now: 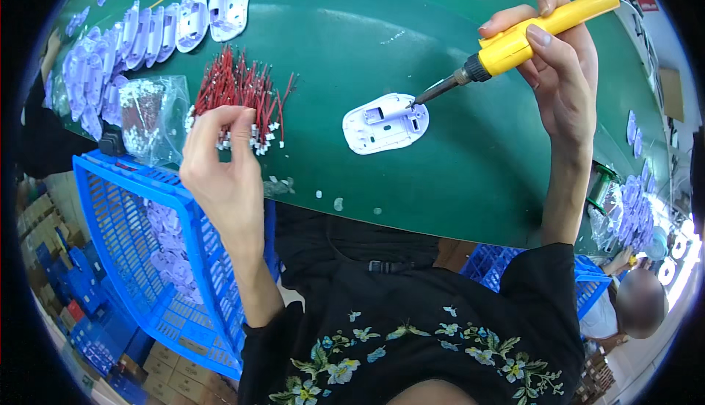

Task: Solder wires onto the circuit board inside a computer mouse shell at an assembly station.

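Observation:
My right hand (562, 67) is closed round the yellow handle of a soldering iron (507, 45). Its tip points down left and meets, or hovers just over, the upper right part of a white plastic housing half (378, 137) lying on the green table. Whether the tip touches cannot be told. My left hand (224, 155) is at the near side of a heap of red wires (239, 82) with small white connectors. Thumb and forefinger are pinched together there; anything between them is hidden.
Many more housing pieces (92, 74) lie at the far left, beside a clear bag of connectors (150, 115). A blue crate (194, 236) with pieces stands at the table's left edge. On the right are a solder spool (604, 185), more pieces (637, 210) and another person (602, 313).

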Demonstrator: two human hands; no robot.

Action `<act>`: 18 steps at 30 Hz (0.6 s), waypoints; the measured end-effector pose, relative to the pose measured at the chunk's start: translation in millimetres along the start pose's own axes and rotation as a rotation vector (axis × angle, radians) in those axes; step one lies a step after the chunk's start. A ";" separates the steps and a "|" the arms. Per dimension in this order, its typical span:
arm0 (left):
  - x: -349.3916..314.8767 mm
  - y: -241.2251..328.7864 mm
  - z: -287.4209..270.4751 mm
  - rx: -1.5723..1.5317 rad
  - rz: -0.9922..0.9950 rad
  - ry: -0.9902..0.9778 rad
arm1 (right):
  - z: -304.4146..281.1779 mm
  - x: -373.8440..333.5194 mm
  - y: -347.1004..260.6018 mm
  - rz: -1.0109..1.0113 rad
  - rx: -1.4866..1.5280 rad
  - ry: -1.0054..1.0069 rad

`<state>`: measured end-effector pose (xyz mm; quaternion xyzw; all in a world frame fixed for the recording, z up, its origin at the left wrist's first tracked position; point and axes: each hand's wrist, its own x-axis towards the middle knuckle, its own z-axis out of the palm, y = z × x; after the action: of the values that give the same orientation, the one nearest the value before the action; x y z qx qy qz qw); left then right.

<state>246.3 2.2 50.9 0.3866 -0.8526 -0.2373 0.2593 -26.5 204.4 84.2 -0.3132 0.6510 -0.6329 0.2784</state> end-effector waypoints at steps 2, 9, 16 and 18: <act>-5.2 2.5 1.0 -0.036 0.009 0.083 | -1.5 1.8 3.4 0.018 -0.005 -0.062; -45.8 32.0 35.4 -0.488 -0.075 -0.314 | -5.3 1.7 26.7 0.048 0.006 -0.060; -69.1 54.6 70.2 -0.669 -0.304 -0.275 | -22.5 5.3 32.3 0.038 -0.018 -0.055; -66.3 58.5 78.0 -0.537 -0.142 -0.197 | -32.9 6.4 36.8 0.026 -0.025 -0.068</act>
<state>203.7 104.4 10.4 0.3381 -0.7512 -0.5083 0.2513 -57.6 221.0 49.1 -0.3294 0.6532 -0.6099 0.3046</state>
